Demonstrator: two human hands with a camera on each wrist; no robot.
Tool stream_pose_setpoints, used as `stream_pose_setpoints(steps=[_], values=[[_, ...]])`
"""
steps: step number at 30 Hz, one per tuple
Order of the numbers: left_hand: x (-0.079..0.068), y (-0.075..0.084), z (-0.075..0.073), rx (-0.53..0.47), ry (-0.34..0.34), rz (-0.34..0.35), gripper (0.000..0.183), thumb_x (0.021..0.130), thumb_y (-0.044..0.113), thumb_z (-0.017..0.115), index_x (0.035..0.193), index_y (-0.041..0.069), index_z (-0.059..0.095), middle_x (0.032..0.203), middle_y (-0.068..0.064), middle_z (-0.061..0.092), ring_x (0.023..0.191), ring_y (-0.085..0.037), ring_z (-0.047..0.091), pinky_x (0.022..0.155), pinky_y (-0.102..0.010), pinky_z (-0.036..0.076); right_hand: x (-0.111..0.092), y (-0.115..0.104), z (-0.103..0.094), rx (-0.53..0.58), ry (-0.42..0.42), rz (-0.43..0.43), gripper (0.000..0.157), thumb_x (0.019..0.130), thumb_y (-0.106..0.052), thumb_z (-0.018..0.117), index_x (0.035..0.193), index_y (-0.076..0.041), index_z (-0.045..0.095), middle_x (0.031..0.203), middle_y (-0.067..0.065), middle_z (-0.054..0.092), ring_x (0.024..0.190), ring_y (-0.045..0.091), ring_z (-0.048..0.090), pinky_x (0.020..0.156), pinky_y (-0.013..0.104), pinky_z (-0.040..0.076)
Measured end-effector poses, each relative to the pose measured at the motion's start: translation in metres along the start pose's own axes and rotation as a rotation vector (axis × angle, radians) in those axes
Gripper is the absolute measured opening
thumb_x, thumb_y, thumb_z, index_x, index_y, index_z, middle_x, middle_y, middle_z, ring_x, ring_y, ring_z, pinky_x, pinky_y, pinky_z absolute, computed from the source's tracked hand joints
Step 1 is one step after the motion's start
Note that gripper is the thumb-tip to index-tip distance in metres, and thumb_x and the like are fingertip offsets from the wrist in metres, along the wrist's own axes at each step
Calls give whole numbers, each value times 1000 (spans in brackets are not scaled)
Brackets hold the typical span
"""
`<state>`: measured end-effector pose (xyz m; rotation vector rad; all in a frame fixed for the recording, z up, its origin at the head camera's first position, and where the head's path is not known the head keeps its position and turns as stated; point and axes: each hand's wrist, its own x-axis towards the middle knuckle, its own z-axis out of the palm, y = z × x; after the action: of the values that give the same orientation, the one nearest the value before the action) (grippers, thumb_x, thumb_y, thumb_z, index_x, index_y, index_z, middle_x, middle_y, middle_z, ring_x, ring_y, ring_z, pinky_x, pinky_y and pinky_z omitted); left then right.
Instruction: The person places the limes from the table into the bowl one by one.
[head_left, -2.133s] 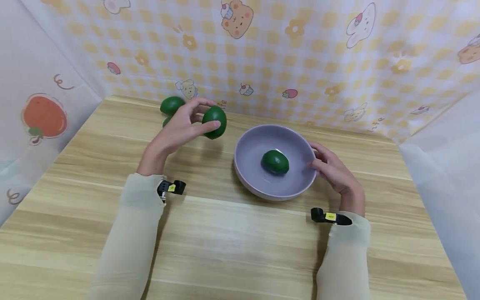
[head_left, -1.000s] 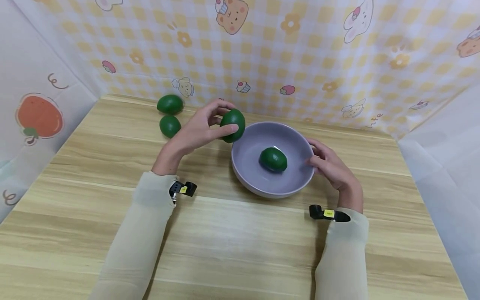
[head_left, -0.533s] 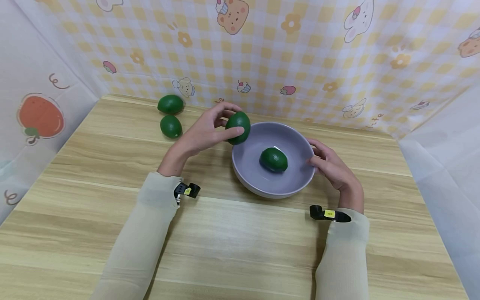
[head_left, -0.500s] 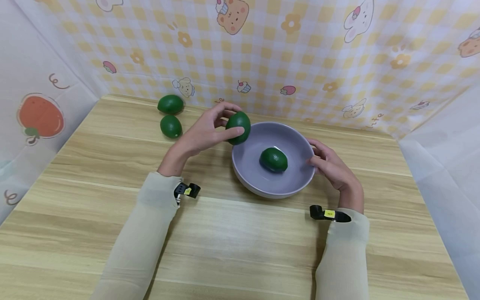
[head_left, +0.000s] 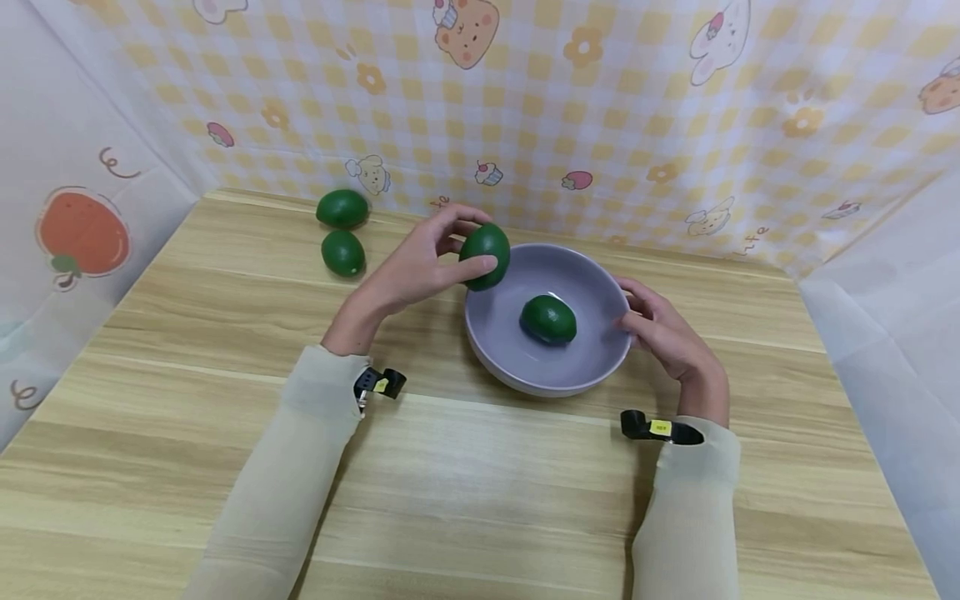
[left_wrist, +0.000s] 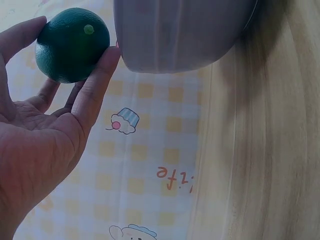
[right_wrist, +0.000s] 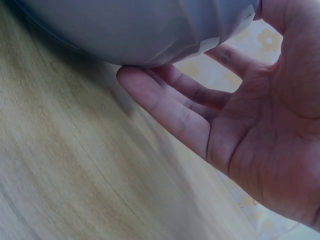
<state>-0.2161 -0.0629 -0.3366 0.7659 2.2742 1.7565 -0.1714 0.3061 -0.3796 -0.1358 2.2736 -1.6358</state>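
1. Lime (head_left: 487,250) pinched in my left grip (head_left: 422,265), over the bowl (head_left: 517,362)'s left rim.
2. My right grip (head_left: 666,333) holds the bowl's right rim.
3. Another lime (head_left: 549,319) lies inside; two limes (head_left: 342,208) (head_left: 343,253) sit left on the surface (head_left: 480,492).

Backdrop cloth (head_left: 637,108): orange "life" lettering (head_left: 751,241), head view, between 2 and 3 o'clock. Second orange word (head_left: 440,202), about 11 o'clock, partly covered by the left hand (head_left: 420,265), only its end readable. Left wrist view: cloth shows "life" upside down, between 5 and 6 o'clock. Yellow stickers on black wrist mounts, head view: left sticker (head_left: 381,386) at 8 o'clock, right sticker (head_left: 661,427) at 4, print too small to read.
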Motion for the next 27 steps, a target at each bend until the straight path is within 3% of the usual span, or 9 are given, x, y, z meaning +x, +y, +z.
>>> stream_pose_setpoints(steps=[10,15,27], values=[[4,-1,6,22,-16,38,50,96,17,76,141,8,56,137,-11,59,124,-25,59,109,-47,50,-1,1,-1,-1,-2,-4,63,100,-5,51,162,-15,41,148,22,50,111,12,63,86,22,60],[5,1,9,28,-18,46,52,95,20,77,141,9,57,135,-10,62,124,-23,59,109,-45,50,0,0,-2,-12,10,-16,62,99,-4,52,159,-15,44,140,16,55,105,12,63,79,19,57],[2,5,13,65,-36,65,52,92,21,81,140,17,60,134,-9,62,116,-27,65,86,-40,65,-1,1,-1,0,7,-7,61,100,-5,51,160,-15,44,146,21,51,110,13,64,86,22,60]])
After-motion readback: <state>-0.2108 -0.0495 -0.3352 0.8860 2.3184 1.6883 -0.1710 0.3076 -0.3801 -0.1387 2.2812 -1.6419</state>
